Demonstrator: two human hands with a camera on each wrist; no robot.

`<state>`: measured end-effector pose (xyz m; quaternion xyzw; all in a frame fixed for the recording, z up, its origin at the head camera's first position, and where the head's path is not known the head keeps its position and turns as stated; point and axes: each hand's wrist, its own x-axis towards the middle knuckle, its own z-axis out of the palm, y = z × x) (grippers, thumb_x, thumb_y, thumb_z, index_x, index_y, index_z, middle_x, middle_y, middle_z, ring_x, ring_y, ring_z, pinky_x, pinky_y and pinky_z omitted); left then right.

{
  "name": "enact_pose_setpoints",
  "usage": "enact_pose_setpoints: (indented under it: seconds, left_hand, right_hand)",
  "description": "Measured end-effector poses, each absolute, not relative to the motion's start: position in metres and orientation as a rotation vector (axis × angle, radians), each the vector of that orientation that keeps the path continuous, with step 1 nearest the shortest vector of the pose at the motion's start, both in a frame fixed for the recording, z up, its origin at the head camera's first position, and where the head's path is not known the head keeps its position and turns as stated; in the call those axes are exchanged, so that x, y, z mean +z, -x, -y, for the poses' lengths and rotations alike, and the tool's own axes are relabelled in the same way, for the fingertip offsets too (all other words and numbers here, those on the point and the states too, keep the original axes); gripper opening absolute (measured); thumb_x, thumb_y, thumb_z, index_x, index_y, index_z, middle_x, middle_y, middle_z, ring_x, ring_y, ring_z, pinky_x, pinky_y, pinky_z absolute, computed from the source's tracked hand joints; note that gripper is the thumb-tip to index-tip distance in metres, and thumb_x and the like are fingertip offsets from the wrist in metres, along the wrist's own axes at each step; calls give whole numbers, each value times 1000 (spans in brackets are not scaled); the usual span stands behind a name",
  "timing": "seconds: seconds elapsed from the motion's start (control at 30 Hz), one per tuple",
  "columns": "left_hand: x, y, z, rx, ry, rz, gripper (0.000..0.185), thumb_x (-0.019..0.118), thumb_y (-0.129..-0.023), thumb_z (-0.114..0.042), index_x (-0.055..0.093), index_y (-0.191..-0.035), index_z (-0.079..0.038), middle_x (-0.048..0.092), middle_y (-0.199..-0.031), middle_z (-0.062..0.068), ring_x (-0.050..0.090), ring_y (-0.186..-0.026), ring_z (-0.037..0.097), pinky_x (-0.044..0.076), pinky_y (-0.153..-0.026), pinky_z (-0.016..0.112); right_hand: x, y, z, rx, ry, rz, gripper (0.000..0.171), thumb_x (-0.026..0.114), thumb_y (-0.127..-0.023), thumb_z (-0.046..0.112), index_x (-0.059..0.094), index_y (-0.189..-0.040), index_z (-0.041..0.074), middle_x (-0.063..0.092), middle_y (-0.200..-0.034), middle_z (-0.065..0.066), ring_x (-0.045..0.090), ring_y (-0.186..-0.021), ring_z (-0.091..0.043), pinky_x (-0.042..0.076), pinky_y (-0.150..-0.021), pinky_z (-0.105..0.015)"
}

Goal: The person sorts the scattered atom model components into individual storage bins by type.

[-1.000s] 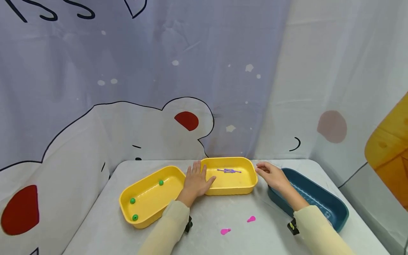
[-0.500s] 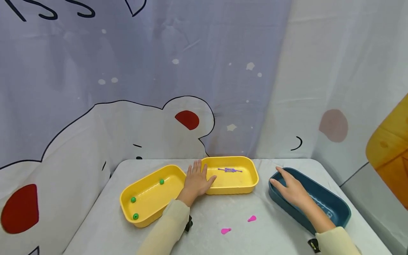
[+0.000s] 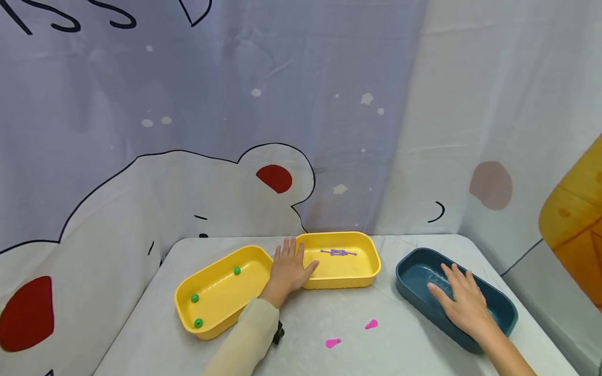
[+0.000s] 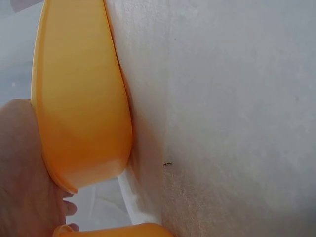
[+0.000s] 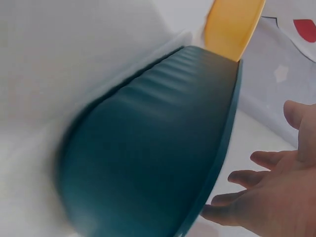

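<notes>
My left hand (image 3: pixel 288 270) lies with straight, spread fingers at the left rim of the middle yellow tray (image 3: pixel 336 282). Several thin purple pieces (image 3: pixel 338 252) lie together in that tray. In the left wrist view, the hand (image 4: pixel 22 173) is beside the tray's wall (image 4: pixel 81 98). My right hand (image 3: pixel 463 303), fingers spread, hovers over the dark teal tray (image 3: pixel 425 274) and holds nothing. From the right wrist, its fingers appear beside the teal rim; whether they touch it I cannot tell.
An angled yellow tray (image 3: pixel 223 300) on the left holds three green beads (image 3: pixel 237 270). Two pink bulb-shaped pieces (image 3: pixel 333 343) lie on the white table (image 3: pixel 400 344) in front. A printed curtain (image 3: pixel 211 193) hangs behind the table.
My right hand has moved right and nearer, from beside the middle tray to over the teal tray, and its fingers have spread. The left hand has stayed in place.
</notes>
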<state>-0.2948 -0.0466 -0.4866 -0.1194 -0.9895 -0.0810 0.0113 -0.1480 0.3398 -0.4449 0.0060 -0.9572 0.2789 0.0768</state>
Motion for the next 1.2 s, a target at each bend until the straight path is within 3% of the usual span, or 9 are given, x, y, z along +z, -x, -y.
enact_pose_setpoints:
  seconds: [0.3,0.77,1.2]
  left_hand:
    - [-487,293,49,-271,412,3032,88,31,-99,-72,25,-161,-10,20,-168,14,11,-156,33,8,-126,52]
    - [-474,281,49,-381,639,2788,82,41,-98,-67,42,-153,-6,45,-155,10,35,-147,30,20,-124,48]
    - [-455,249,39,-335,946,2708,76,50,-99,-59,41,-155,-9,44,-157,6,35,-148,28,20,-124,49]
  right_hand:
    - [-452,133,-358,752,66,2882,80,44,-106,50,18,-158,-4,3,-159,-41,-16,-145,-60,-2,-106,-82]
    - [-470,119,-383,630,178,2911,80,37,-107,54,13,-159,-1,-2,-159,-40,-21,-141,-62,-5,-104,-83]
    - [-483,114,-398,570,300,2956,84,31,-106,58,12,-157,-7,-8,-155,-44,-22,-138,-65,-1,-101,-84]
